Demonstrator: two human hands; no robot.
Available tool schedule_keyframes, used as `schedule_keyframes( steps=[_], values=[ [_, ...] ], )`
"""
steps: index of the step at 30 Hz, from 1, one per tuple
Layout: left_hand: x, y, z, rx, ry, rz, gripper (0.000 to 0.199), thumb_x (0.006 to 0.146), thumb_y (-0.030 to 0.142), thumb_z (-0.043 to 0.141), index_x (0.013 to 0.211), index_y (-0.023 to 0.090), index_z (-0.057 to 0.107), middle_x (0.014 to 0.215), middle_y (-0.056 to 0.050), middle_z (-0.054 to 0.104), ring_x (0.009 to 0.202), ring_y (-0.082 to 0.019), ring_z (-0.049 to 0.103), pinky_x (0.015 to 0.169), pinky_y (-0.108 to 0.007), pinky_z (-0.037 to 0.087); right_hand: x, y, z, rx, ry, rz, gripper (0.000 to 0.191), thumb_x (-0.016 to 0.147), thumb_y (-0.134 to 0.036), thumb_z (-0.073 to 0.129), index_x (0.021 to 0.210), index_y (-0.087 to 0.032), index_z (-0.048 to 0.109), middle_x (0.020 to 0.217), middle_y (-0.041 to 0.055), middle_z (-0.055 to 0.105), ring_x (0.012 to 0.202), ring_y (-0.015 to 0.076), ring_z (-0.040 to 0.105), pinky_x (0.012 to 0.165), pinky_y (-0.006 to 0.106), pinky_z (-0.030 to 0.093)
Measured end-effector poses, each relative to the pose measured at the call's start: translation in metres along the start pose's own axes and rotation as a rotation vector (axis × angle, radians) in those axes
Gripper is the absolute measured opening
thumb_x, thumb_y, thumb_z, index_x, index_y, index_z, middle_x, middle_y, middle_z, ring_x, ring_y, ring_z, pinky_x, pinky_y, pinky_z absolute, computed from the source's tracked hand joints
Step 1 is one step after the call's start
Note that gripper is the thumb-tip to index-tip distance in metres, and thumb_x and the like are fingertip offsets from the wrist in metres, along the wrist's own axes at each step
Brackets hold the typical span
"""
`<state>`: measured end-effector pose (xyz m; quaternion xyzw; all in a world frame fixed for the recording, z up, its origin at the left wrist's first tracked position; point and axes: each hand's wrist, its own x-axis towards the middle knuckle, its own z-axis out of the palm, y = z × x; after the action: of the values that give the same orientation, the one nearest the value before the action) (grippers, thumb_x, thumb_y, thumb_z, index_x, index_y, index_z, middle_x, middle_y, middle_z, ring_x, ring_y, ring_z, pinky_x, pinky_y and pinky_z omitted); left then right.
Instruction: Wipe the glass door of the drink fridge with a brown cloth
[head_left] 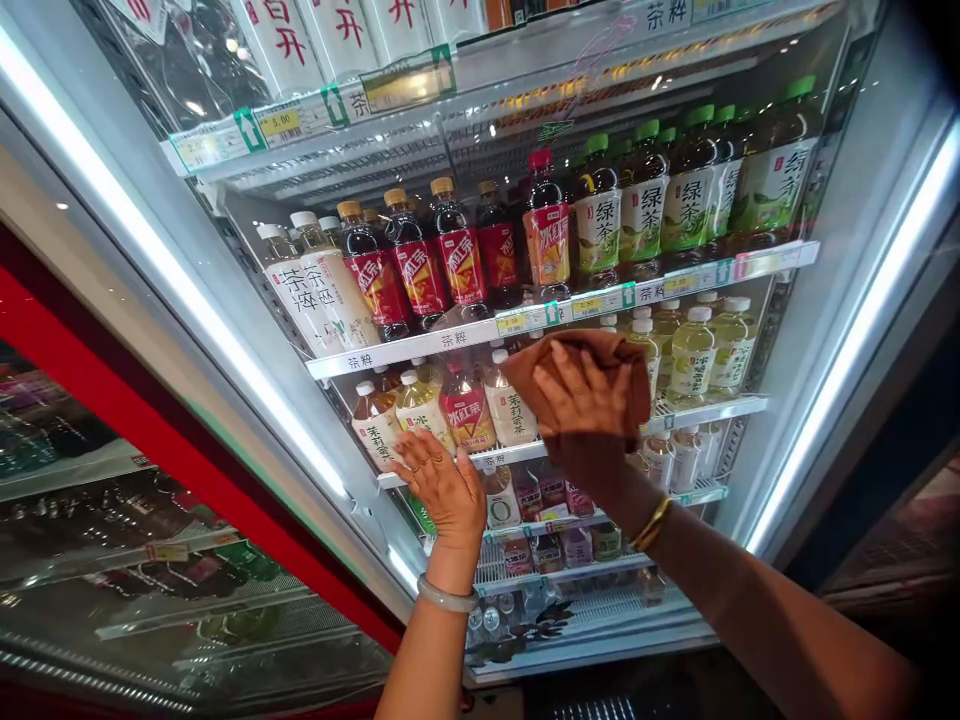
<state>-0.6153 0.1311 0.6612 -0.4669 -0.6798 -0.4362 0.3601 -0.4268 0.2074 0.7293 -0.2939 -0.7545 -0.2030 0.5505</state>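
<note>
My right hand presses a brown cloth flat against the glass front of a lit drinks cooler, its fingers somewhat spread over the cloth. To its left and lower, my left hand has its fingers apart and holds nothing; its palm faces the glass, near a bottle with a white and green label. A pale bangle is round the left wrist and a gold one round the right.
Behind the glass, shelves carry red-labelled bottles, green-capped tea bottles and pale bottles. Bright light strips run down both sides. A red frame and another cooler stand at the left.
</note>
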Motion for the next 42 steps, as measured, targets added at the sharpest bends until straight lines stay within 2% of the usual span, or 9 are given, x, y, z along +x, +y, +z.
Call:
schedule_keyframes(
  steps=[5,10,15,19,25,30,35,39,42],
  values=[
    [-0.004,0.028,0.010,-0.008,-0.025,0.114,0.077,0.098,0.021,0.045,0.164,0.009,0.006,0.171,-0.021,0.008,0.160,-0.031,0.000,0.129,-0.062,0.002,-0.046,-0.008,0.012,0.025,-0.138,-0.212,0.052,0.098,-0.028,0.054,0.150,-0.034,0.051,0.158,0.0012,0.051,0.132,0.0264,0.054,0.128,0.055,0.012],
    [-0.020,0.063,0.026,-0.025,-0.058,0.189,0.077,0.099,0.021,0.046,0.164,0.013,0.006,0.171,-0.020,0.006,0.160,-0.031,-0.004,0.128,-0.064,0.000,-0.102,0.052,0.007,-0.008,-0.053,-0.144,0.047,0.097,-0.029,0.059,0.143,-0.037,0.058,0.141,0.0006,0.067,0.132,0.0225,0.055,0.129,0.050,0.011],
    [-0.022,0.095,0.042,-0.030,-0.015,0.112,0.078,0.102,0.028,0.044,0.163,0.008,-0.001,0.170,-0.025,-0.001,0.159,-0.034,-0.009,0.126,-0.068,-0.001,-0.065,0.111,-0.026,-0.077,0.036,-0.018,0.042,0.098,-0.026,0.058,0.140,-0.028,0.059,0.149,0.0070,0.060,0.141,0.0264,0.051,0.128,0.059,0.015],
    [-0.024,0.124,0.053,-0.067,-0.068,0.221,0.073,0.101,0.027,0.047,0.164,0.014,0.011,0.170,-0.021,0.014,0.160,-0.033,-0.002,0.127,-0.068,-0.001,-0.042,0.112,-0.033,-0.062,0.033,0.080,0.044,0.099,-0.029,0.053,0.143,-0.029,0.057,0.158,0.0055,0.050,0.151,0.0292,0.038,0.128,0.062,0.012],
    [-0.046,0.161,0.068,-0.069,-0.125,0.302,0.070,0.099,0.023,0.046,0.163,0.014,0.020,0.169,-0.021,0.023,0.161,-0.032,0.000,0.127,-0.067,-0.002,-0.095,0.112,-0.018,0.030,0.006,-0.075,0.042,0.101,-0.035,0.049,0.141,-0.032,0.061,0.147,0.0000,0.062,0.144,0.0238,0.045,0.130,0.055,0.005],
    [-0.061,0.190,0.083,-0.066,-0.142,0.269,0.070,0.100,0.025,0.047,0.163,0.016,0.017,0.169,-0.021,0.022,0.161,-0.031,-0.001,0.126,-0.067,-0.002,-0.135,0.173,-0.033,-0.022,0.039,-0.019,0.036,0.097,-0.026,0.059,0.131,-0.029,0.068,0.135,0.0032,0.070,0.140,0.0229,0.049,0.130,0.050,0.009],
    [-0.058,0.222,0.093,-0.050,-0.161,0.195,0.068,0.101,0.027,0.048,0.163,0.015,0.022,0.169,-0.023,0.022,0.160,-0.034,-0.004,0.122,-0.073,-0.007,-0.091,0.241,-0.065,-0.068,0.084,0.134,0.049,0.095,-0.025,0.052,0.144,-0.021,0.056,0.155,0.0115,0.053,0.150,0.0329,0.038,0.126,0.064,0.016],
    [-0.055,0.232,0.095,-0.067,-0.157,0.132,0.069,0.101,0.029,0.046,0.163,0.013,0.020,0.170,-0.023,0.014,0.159,-0.035,-0.006,0.122,-0.073,-0.006,-0.052,0.237,-0.071,-0.061,0.087,0.180,0.057,0.094,-0.025,0.047,0.151,-0.021,0.049,0.164,0.0098,0.040,0.157,0.0351,0.023,0.126,0.069,0.010],
    [-0.062,0.235,0.099,-0.083,-0.171,0.134,0.067,0.101,0.028,0.047,0.162,0.013,0.023,0.169,-0.022,0.018,0.160,-0.035,-0.003,0.123,-0.072,-0.005,-0.070,0.210,-0.059,-0.064,-0.003,0.076,0.051,0.096,-0.028,0.051,0.146,-0.029,0.055,0.160,0.0044,0.048,0.153,0.0316,0.032,0.128,0.064,0.009]
  ],
)
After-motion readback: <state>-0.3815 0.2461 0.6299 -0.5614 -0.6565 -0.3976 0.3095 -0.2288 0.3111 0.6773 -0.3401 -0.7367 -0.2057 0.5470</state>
